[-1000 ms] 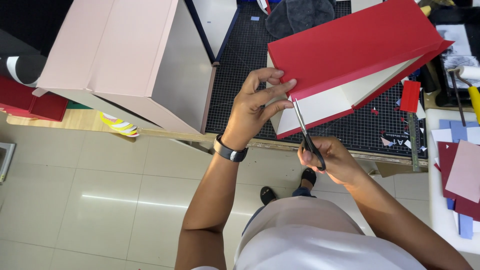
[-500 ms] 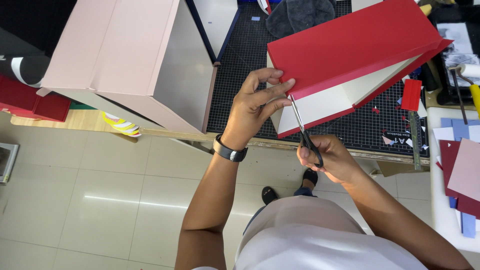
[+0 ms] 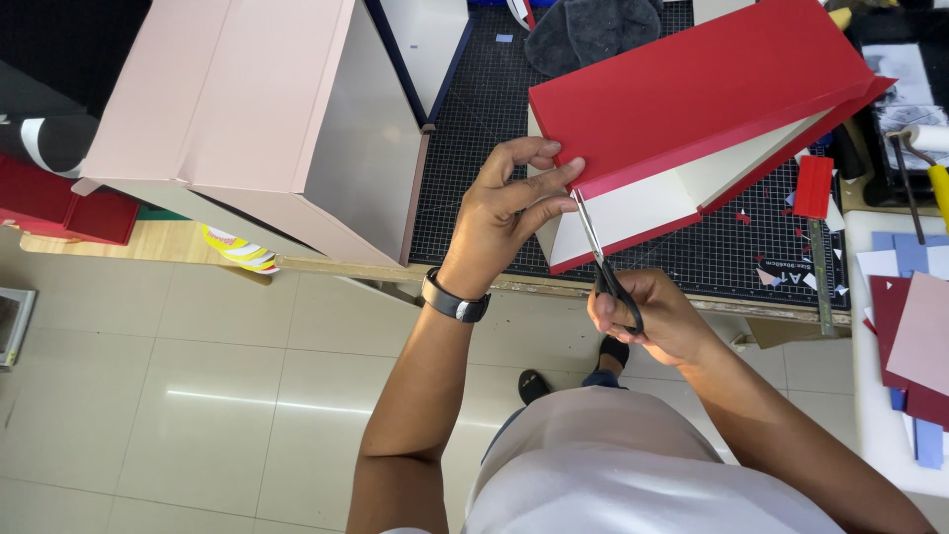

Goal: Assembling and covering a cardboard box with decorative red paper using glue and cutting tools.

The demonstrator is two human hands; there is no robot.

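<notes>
Right hand (image 3: 647, 321) closed through the handles of scissors (image 3: 605, 269), blades parted a little and biting into the near edge of the red box (image 3: 692, 99); left hand (image 3: 514, 203) half open, thumb and fingertips pinching that same edge just beside the blades, steadying it; black watch (image 3: 455, 302) on the left wrist. Box tilted on the cutting mat (image 3: 474, 148) at the bench front, red cover outside, cream lining showing underneath.

Step in hand, as judged: trimming the red cover along the edge, cut only just begun. Next move calls for closing the blades in a straight line while keeping the left fingertips clear, very close as they are to the steel.

Around: large pink box (image 3: 247, 109) to the left on the bench, well apart; grey cloth (image 3: 593, 30) at the far side of the mat; red scraps (image 3: 813, 186) and paper bits near the steel ruler (image 3: 820, 277); sheets of card (image 3: 914, 336) on the table to the right. Nothing across the cutting line save the left hand itself.
</notes>
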